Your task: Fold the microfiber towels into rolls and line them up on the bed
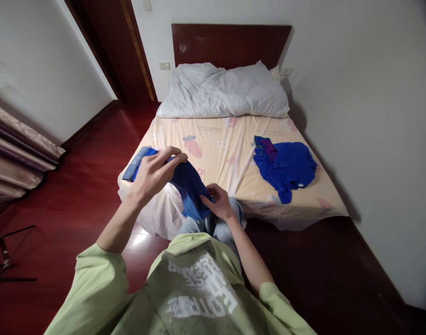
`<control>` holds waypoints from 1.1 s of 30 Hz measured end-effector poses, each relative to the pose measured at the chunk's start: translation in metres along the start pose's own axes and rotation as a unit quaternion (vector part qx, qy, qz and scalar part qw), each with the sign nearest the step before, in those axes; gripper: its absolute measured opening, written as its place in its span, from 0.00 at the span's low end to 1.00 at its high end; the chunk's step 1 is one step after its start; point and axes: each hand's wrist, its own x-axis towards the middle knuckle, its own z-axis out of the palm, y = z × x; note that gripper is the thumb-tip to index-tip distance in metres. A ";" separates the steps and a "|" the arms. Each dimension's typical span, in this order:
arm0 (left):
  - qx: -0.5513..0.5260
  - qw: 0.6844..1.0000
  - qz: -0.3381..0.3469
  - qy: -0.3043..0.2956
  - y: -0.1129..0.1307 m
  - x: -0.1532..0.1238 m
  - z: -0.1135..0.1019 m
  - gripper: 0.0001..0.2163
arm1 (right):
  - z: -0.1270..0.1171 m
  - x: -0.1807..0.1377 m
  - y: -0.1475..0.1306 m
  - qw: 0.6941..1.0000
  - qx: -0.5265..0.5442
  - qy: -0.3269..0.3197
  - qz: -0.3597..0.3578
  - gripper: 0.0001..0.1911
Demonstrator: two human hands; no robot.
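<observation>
A dark blue piece of cloth (190, 188), its garment kind unclear, hangs between my hands in front of the bed's near edge. My left hand (157, 172) grips its upper left end, fingers bent over the fabric. At the lower right end, my right hand (218, 202) pinches the cloth between thumb and fingers. Just beyond my left hand lie folded clothes (133, 166), grey-blue and bright blue, partly hidden by that hand. A crumpled royal blue garment (288, 163) rests on the bed's right side, a purple patch showing at its left.
The bed (216, 139) has a pale yellow strawberry-print sheet that drapes over the near edge. A bunched white quilt (223, 90) lies against the dark headboard (230, 44). Curtains (21, 149) hang at left, above a black metal stand (5, 256) on the red floor.
</observation>
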 end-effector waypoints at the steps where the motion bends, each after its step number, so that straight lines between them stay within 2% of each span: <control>1: 0.000 1.000 -0.003 0.005 -0.003 0.000 -0.002 0.13 | -0.006 -0.002 0.002 0.999 -0.005 -0.032 0.021 0.13; 3: 0.000 1.000 -0.014 0.017 -0.010 0.000 -0.006 0.12 | -0.019 -0.007 0.002 0.994 -0.035 -0.091 0.046 0.13; 8: 0.027 0.999 -0.001 0.040 -0.024 0.003 -0.019 0.13 | -0.038 -0.023 -0.028 0.970 -0.111 -0.214 0.015 0.09; 11: 0.044 0.997 -0.001 0.063 -0.030 0.010 -0.027 0.15 | -0.029 -0.035 -0.043 0.940 -0.128 -0.314 0.029 0.11; 14: 0.060 0.993 -0.051 0.088 -0.039 0.016 -0.036 0.17 | -0.012 -0.044 -0.034 0.923 -0.149 -0.355 0.024 0.13; 17: 0.061 0.988 -0.092 0.105 -0.051 0.017 -0.047 0.19 | -0.003 -0.046 -0.010 0.924 -0.144 -0.352 0.034 0.11; 19: 0.064 0.988 -0.103 0.097 -0.060 0.014 -0.054 0.20 | -0.008 -0.044 0.007 0.925 -0.138 -0.350 0.057 0.09; 24: 0.097 0.982 -0.126 0.103 -0.077 -0.002 -0.070 0.20 | -0.050 -0.037 0.039 0.932 -0.222 -0.278 0.074 0.11; 27: 0.098 0.982 -0.134 0.090 -0.087 -0.013 -0.077 0.20 | -0.079 -0.039 0.053 0.927 -0.297 -0.218 0.072 0.07; 29: 0.095 0.982 -0.126 0.100 -0.097 -0.020 -0.077 0.19 | -0.094 -0.043 0.059 0.925 -0.334 -0.161 0.085 0.05; 33: 0.103 0.982 -0.095 0.124 -0.121 -0.029 -0.070 0.17 | -0.118 -0.050 0.064 0.928 -0.341 -0.070 0.135 0.12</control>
